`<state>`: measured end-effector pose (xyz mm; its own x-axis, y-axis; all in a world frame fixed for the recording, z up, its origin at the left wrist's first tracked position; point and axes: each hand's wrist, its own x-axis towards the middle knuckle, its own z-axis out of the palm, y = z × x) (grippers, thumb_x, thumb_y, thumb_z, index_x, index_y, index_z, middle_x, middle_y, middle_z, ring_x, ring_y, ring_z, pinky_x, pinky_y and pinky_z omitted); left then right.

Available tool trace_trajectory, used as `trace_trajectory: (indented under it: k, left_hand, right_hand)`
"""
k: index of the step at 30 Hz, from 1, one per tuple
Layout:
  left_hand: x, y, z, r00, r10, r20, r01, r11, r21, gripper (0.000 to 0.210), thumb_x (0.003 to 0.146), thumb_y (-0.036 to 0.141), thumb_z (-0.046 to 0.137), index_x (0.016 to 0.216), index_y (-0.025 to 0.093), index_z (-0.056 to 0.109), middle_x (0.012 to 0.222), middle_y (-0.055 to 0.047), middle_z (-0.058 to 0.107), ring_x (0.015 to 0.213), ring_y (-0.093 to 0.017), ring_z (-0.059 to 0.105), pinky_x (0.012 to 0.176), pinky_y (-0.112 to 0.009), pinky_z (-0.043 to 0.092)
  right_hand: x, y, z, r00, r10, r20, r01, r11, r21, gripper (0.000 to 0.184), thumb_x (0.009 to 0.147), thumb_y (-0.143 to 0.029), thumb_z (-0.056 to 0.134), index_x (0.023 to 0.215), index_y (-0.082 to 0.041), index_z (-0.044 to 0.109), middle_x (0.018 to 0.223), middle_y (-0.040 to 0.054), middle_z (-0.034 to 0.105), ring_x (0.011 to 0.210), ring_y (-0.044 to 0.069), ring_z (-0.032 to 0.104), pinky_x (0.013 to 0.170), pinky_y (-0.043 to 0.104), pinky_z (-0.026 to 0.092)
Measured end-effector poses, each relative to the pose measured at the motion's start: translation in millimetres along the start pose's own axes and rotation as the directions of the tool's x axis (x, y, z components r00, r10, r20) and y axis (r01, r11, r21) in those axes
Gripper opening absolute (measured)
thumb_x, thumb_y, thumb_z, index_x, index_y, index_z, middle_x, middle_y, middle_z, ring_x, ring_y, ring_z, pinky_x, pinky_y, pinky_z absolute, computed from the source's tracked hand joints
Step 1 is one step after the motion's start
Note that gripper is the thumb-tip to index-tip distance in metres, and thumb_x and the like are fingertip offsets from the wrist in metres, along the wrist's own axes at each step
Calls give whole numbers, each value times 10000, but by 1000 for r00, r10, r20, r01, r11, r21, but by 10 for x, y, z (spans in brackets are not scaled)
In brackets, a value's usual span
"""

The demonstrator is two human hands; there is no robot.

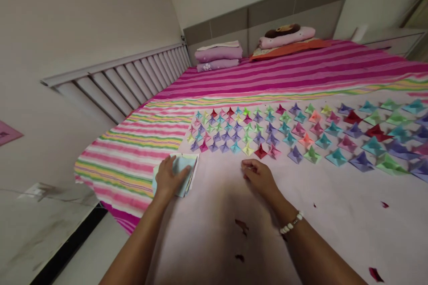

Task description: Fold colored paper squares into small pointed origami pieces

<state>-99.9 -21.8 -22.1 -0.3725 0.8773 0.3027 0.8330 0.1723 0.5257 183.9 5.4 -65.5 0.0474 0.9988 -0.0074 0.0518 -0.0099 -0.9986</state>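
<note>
My left hand (170, 177) rests on a stack of pale blue and cream paper sheets (182, 167), its thumb and fingers spread over the top. The stack's edges are uneven, and part of it is hidden under the hand. My right hand (259, 177) hovers over the pale sheet, fingers loosely curled with no object showing in them. A beaded bracelet (291, 223) circles that wrist. Just beyond the right hand lie a dark red folded paper piece (261, 151) and a pink one (274, 151), in the front row of many pointed, coloured paper folds.
A pale sheet (214, 231) covers the near bed, with dark red paper scraps (241, 226) scattered on it. The striped bedspread (133, 151) extends left and back. A slatted rail (133, 80) borders the left side. Folded bedding (219, 55) sits by the headboard (230, 22).
</note>
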Motion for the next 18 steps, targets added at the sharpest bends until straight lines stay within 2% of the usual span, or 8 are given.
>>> trace_trajectory:
  k: [3, 6, 12, 18]
  left_hand:
    - [-347, 17, 72, 994, -31, 108, 2, 965, 264, 809, 676, 563, 669, 1352, 175, 454, 1502, -186, 332, 1394, -418, 217, 1075, -606, 230]
    - [-496, 88, 159, 987, -40, 154, -24, 921, 389, 837, 725, 547, 627, 1423, 168, 362, 1548, -154, 245, 1420, -410, 121, 1083, -623, 185]
    - [-443, 105, 206, 981, -86, 174, -5, 885, 466, 615, 864, 475, 467, 1428, 244, 383, 1550, -107, 261, 1411, -412, 160, 1066, -648, 196]
    - [-407, 2, 231, 975, -103, 197, -16, 852, 523, 572, 893, 439, 410, 1433, 251, 380, 1548, -88, 274, 1409, -414, 164, 1063, -656, 195]
  right_hand:
    - [0, 48, 14, 1000, -23, -1, 23, 999, -43, 301, 664, -359, 577, 863, -152, 666, 723, 65, 686, 545, 183, 604, 538, 316, 470]
    - [-5, 75, 18, 997, -81, -10, 78, 985, -151, 293, 668, -342, 553, 860, -159, 679, 695, 53, 680, 587, 192, 602, 563, 313, 463]
    - [-4, 106, 10, 991, -137, 11, 136, 965, -225, 304, 687, -330, 533, 882, -153, 684, 689, 55, 677, 597, 192, 594, 580, 313, 464]
    - [11, 128, 11, 991, -136, 9, 135, 968, -211, 306, 682, -333, 535, 879, -151, 680, 766, 80, 695, 608, 189, 592, 598, 321, 471]
